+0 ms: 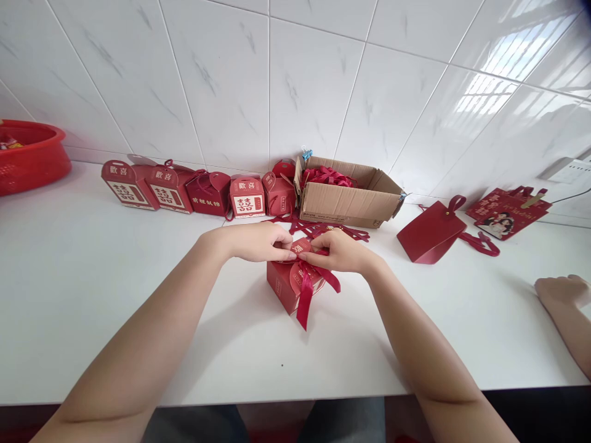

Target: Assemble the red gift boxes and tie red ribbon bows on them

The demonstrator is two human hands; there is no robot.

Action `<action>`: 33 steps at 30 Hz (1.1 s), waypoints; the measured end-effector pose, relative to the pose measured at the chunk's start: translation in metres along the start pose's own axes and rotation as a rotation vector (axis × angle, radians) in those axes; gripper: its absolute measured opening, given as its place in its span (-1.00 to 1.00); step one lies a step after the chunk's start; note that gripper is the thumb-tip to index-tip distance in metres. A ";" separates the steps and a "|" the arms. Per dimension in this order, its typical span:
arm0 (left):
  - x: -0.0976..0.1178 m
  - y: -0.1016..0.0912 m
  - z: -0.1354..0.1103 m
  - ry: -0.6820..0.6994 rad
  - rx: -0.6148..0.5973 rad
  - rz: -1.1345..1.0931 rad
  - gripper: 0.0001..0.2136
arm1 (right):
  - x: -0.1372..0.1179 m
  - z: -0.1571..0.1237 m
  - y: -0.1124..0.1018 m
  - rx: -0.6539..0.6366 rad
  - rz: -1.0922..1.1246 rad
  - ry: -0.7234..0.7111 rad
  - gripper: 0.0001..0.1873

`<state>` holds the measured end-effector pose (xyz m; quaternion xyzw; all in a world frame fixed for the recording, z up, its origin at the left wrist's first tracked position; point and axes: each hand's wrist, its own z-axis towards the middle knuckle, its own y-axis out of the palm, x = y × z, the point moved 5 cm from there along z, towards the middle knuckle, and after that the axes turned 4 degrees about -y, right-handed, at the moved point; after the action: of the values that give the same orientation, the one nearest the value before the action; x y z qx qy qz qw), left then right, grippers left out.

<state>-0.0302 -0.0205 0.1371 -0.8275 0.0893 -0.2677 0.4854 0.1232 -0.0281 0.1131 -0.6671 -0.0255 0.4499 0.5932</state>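
Observation:
A red gift box (282, 286) stands on the white table in front of me, its flaps folded up at the top. A red satin ribbon (305, 301) is looped at the top, and its two loose tails hang down over the near side. My left hand (261, 242) comes in from the left with thumb and fingers pinched on the ribbon near the knot. From the other side, my right hand (340, 251) pinches the ribbon close to the same knot. The fingers partly hide the knot and the top flaps.
Several red boxes (207, 194) line the wall at left. Behind my hands, a cardboard carton (346, 202) holds red ribbons (327, 176); more ribbons lie before it. A red basin (34, 163) is far left. Rightward are a red handled box (431, 234), printed bags (508, 212) and another person's hand (563, 290).

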 end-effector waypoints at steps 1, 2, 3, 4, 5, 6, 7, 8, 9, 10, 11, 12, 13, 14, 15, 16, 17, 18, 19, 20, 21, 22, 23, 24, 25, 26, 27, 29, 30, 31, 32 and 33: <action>0.000 0.000 0.000 0.000 -0.002 0.004 -0.67 | 0.000 0.000 0.000 -0.003 0.003 0.004 -0.47; 0.000 0.000 0.000 0.000 -0.004 0.006 -0.67 | 0.001 0.000 0.000 -0.007 0.007 0.005 -0.46; 0.000 0.000 -0.001 0.002 -0.007 0.008 -0.67 | 0.001 0.000 -0.001 -0.009 0.012 0.004 -0.46; 0.000 0.000 -0.001 0.004 -0.011 0.009 -0.68 | 0.001 -0.001 -0.001 -0.009 0.017 0.001 -0.46; 0.000 0.000 -0.001 0.004 -0.012 0.008 -0.68 | 0.001 -0.001 -0.001 -0.003 0.024 -0.001 -0.45; 0.000 0.000 -0.002 0.003 -0.010 0.005 -0.69 | 0.002 -0.001 -0.002 0.008 0.035 -0.003 -0.44; 0.001 0.000 -0.002 0.003 -0.005 0.001 -0.69 | 0.002 -0.001 -0.003 0.021 0.053 -0.005 -0.43; 0.001 0.000 -0.002 0.004 -0.001 -0.006 -0.69 | 0.004 0.000 -0.003 0.029 0.076 -0.004 -0.42; 0.001 0.000 -0.002 0.005 0.000 -0.014 -0.69 | 0.005 0.000 -0.003 0.031 0.105 -0.003 -0.41; 0.001 0.000 -0.002 0.005 -0.004 -0.023 -0.69 | 0.007 0.000 -0.003 0.027 0.134 -0.001 -0.41; 0.000 0.000 -0.002 0.006 -0.010 -0.033 -0.69 | 0.008 0.001 -0.003 0.019 0.161 0.002 -0.41; 0.000 0.001 -0.002 0.005 -0.016 -0.041 -0.68 | 0.010 0.001 -0.003 0.007 0.182 0.005 -0.40; -0.001 0.001 -0.002 0.002 -0.021 -0.047 -0.68 | 0.012 0.001 -0.003 -0.004 0.196 0.007 -0.40; -0.002 0.002 -0.001 -0.001 -0.025 -0.049 -0.67 | 0.013 0.001 -0.004 -0.015 0.203 0.007 -0.40; -0.003 0.002 0.000 -0.002 -0.030 -0.051 -0.67 | 0.014 0.001 -0.005 -0.028 0.204 0.006 -0.39; -0.004 0.003 0.000 -0.002 -0.035 -0.052 -0.67 | 0.014 0.000 -0.006 -0.040 0.200 0.004 -0.39; -0.004 0.003 0.001 0.000 -0.043 -0.055 -0.66 | 0.015 -0.001 -0.007 -0.048 0.192 0.002 -0.39; -0.004 0.004 0.001 0.001 -0.051 -0.059 -0.66 | 0.015 -0.002 -0.009 -0.051 0.181 0.000 -0.40; -0.004 0.004 0.001 0.003 -0.057 -0.064 -0.66 | 0.015 -0.003 -0.011 -0.051 0.167 -0.002 -0.41; -0.004 0.005 0.001 0.006 -0.063 -0.070 -0.66 | 0.014 -0.004 -0.012 -0.050 0.155 -0.007 -0.42; -0.003 0.006 0.001 0.012 -0.067 -0.074 -0.66 | 0.014 -0.005 -0.014 -0.051 0.145 -0.013 -0.42; -0.002 0.006 0.000 0.019 -0.070 -0.077 -0.66 | 0.013 -0.005 -0.014 -0.056 0.139 -0.016 -0.42; -0.001 0.006 0.000 0.025 -0.069 -0.078 -0.67 | 0.012 -0.006 -0.015 -0.057 0.138 -0.017 -0.41; 0.000 0.006 0.000 0.030 -0.065 -0.077 -0.67 | 0.012 -0.006 -0.014 -0.054 0.142 -0.016 -0.41; 0.001 0.006 -0.001 0.033 -0.057 -0.075 -0.67 | 0.012 -0.005 -0.014 -0.046 0.153 -0.014 -0.40; 0.002 0.005 -0.001 0.035 -0.043 -0.072 -0.67 | 0.011 -0.005 -0.014 -0.035 0.169 -0.012 -0.40; 0.003 0.004 -0.001 0.035 -0.023 -0.068 -0.66 | 0.011 -0.004 -0.013 -0.027 0.192 -0.012 -0.40; 0.003 0.002 -0.001 0.036 0.009 -0.059 -0.65 | 0.009 -0.003 -0.011 -0.034 0.263 -0.023 -0.40; 0.003 0.001 -0.001 0.037 0.019 -0.054 -0.65 | 0.008 -0.003 -0.010 -0.053 0.305 -0.029 -0.40; 0.003 0.000 -0.001 0.037 0.023 -0.047 -0.64 | 0.006 -0.003 -0.008 -0.080 0.345 -0.035 -0.40; 0.003 -0.001 -0.001 0.037 0.023 -0.043 -0.64 | 0.004 -0.003 -0.007 -0.114 0.383 -0.038 -0.40; 0.003 -0.001 -0.001 0.038 0.021 -0.042 -0.64 | 0.002 -0.004 -0.006 -0.154 0.415 -0.037 -0.40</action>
<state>-0.0283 -0.0218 0.1395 -0.8188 0.0783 -0.2943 0.4867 0.1303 -0.0286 0.1169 -0.6931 0.0671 0.5710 0.4348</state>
